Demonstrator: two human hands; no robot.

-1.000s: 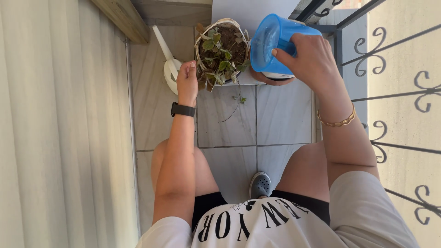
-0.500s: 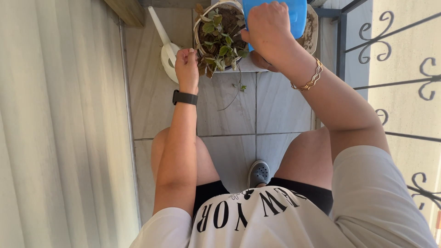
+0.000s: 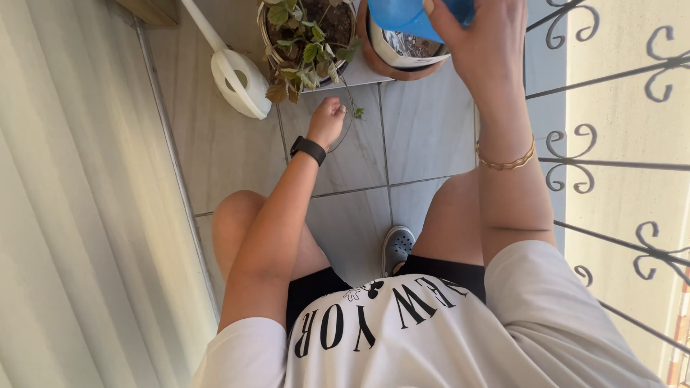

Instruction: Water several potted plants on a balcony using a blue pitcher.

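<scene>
Soil and leafy plant fill the white pot [image 3: 305, 39]; my right hand [image 3: 478, 43] grips a blue cup [image 3: 413, 16], left hand [image 3: 327, 122] loosely curled, holding nothing.

The top edge is cutting off the blue container [image 3: 417, 16] that the right hand [image 3: 474, 43] is gripping, so its upper part and the fingertips are lying out of view. Just left of that hand, the clay pot [image 3: 374, 61] is showing only its near rim. Above the left hand [image 3: 327, 122], the potted plant [image 3: 305, 43] is being cropped too.
</scene>
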